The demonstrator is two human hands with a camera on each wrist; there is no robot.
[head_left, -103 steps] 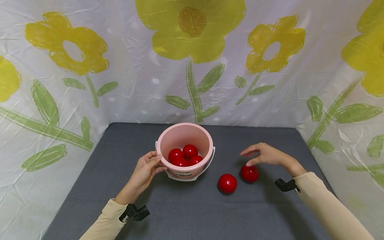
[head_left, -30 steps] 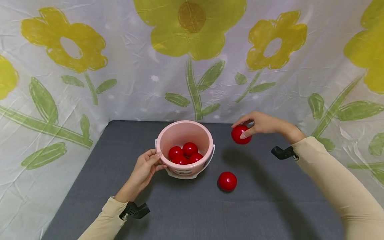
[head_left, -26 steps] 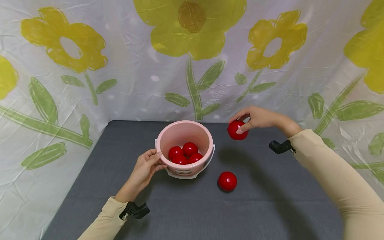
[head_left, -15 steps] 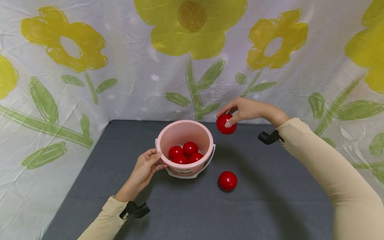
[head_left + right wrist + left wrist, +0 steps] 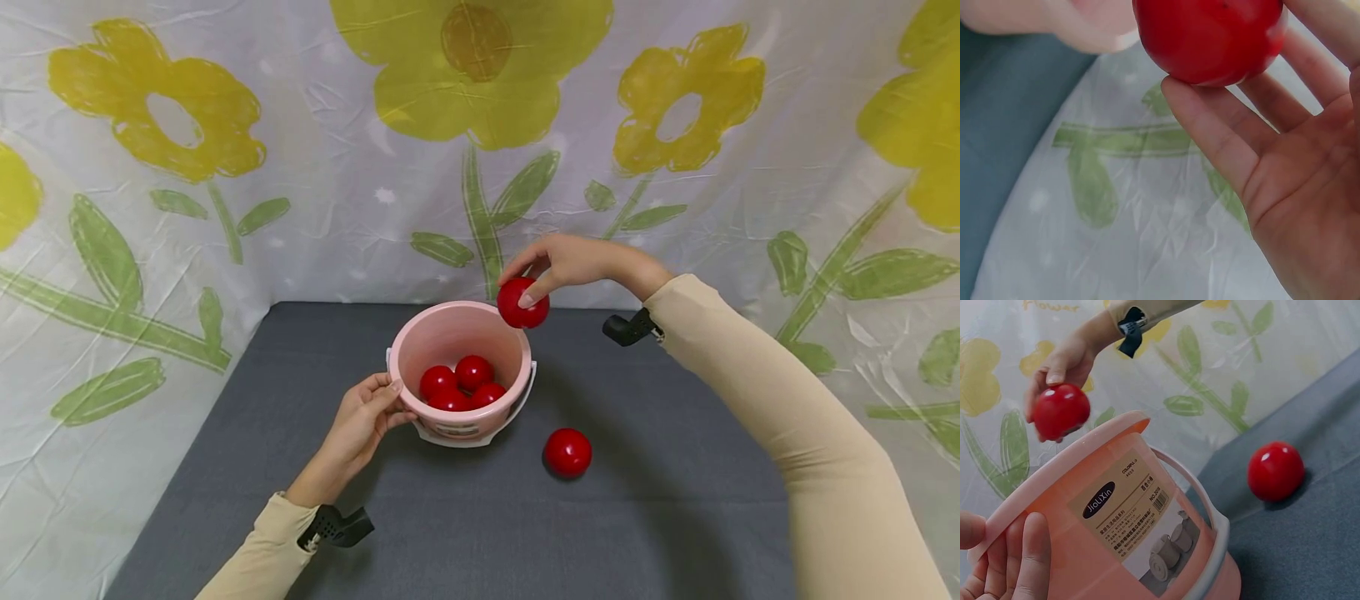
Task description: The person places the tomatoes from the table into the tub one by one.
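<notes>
A pink bucket (image 5: 450, 333) stands on the table with several shiny red apple-like fruits (image 5: 474, 372) in the bottom. My left hand (image 5: 363, 421) grips the bucket's left rim; in the left wrist view the thumb (image 5: 969, 530) lies over the rim and the fingers against the outside wall. My right hand (image 5: 570, 260) pinches another red apple-like fruit (image 5: 517, 310) from above, at the bucket's far right rim. In the right wrist view, thumb and fingertips hold this fruit (image 5: 1210, 37). One more red fruit (image 5: 567, 453) lies on the table to the right of the bucket.
A dark grey cloth (image 5: 450, 525) covers the table. The bucket's white handle (image 5: 525, 396) hangs down at its right front. Behind and at both sides hangs a pale curtain (image 5: 322, 208) printed with yellow flowers.
My right hand took the farther-right fruit off the table, lifted it and carried it left to the bucket's rim. My left hand has kept its grip on the bucket.
</notes>
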